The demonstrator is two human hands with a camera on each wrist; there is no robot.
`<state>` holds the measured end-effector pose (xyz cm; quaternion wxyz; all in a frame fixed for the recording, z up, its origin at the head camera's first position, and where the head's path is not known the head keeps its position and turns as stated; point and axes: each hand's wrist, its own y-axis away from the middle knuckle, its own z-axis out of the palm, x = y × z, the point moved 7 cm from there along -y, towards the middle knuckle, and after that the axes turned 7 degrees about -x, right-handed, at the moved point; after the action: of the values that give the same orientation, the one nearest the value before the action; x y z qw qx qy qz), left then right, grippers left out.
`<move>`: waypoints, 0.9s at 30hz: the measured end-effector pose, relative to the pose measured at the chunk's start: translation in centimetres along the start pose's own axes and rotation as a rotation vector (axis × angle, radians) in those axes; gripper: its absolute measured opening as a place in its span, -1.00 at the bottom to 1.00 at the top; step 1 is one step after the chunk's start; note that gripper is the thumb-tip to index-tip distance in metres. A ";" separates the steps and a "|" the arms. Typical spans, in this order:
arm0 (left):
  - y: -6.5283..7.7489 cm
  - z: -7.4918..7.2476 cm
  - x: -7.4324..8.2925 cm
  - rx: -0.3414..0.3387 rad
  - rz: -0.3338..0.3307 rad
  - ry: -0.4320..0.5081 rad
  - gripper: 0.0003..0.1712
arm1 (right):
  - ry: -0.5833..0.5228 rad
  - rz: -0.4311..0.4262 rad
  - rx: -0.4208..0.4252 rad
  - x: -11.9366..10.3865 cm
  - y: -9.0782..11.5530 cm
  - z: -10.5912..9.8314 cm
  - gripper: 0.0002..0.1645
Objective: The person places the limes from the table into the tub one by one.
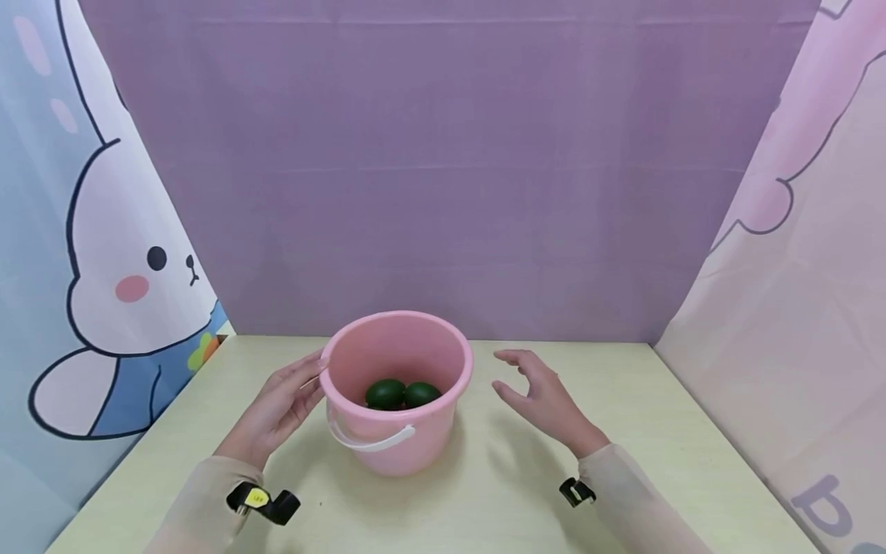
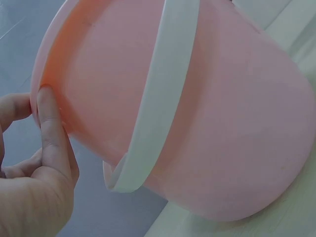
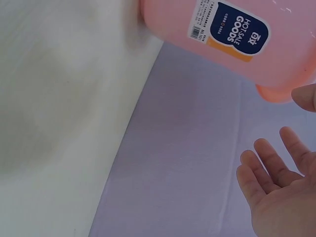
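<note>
A pink plastic bucket (image 1: 432, 432) stands on the table left of centre, its mouth facing up toward me. Its white handle (image 1: 374, 445) hangs down the near side. Inside lie dark green oval fruits, perhaps avocados; two show clearly, one on the left (image 1: 385, 394) and another on the right (image 1: 421, 395). My left hand (image 1: 280, 408) pinches the bucket's left rim, with fingers on both sides of the edge in the left wrist view. Apart from the bucket, on its right, my right hand (image 1: 547, 400) hovers with fingers loosely spread and holds nothing.
The pale wooden table (image 1: 623, 400) runs back to a purple cloth backdrop (image 1: 484, 169). A rabbit-print curtain (image 1: 124, 231) borders the left side and a pale pink printed one (image 1: 789, 323) the right. A blue and white label (image 3: 239, 29) is on the bucket's far-right wall.
</note>
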<state>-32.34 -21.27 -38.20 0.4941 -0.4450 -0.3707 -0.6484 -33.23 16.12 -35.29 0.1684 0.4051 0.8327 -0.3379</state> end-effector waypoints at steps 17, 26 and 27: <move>-0.2 0.0 0.5 -0.058 0.062 -0.187 -0.29 | 0.027 0.027 0.019 1.6 1.7 0.0 -0.45; -0.3 0.2 0.4 -0.062 0.098 -0.283 -0.31 | 0.037 0.051 0.010 2.3 2.3 -0.2 -0.44; -0.3 0.2 0.4 -0.059 0.098 -0.298 -0.30 | 0.035 0.054 0.011 2.3 2.3 -0.2 -0.44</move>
<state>-32.65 -21.15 -37.77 0.4515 -0.5679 -0.3986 -0.5611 -32.83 18.60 -37.44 0.1605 0.4341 0.8224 -0.3308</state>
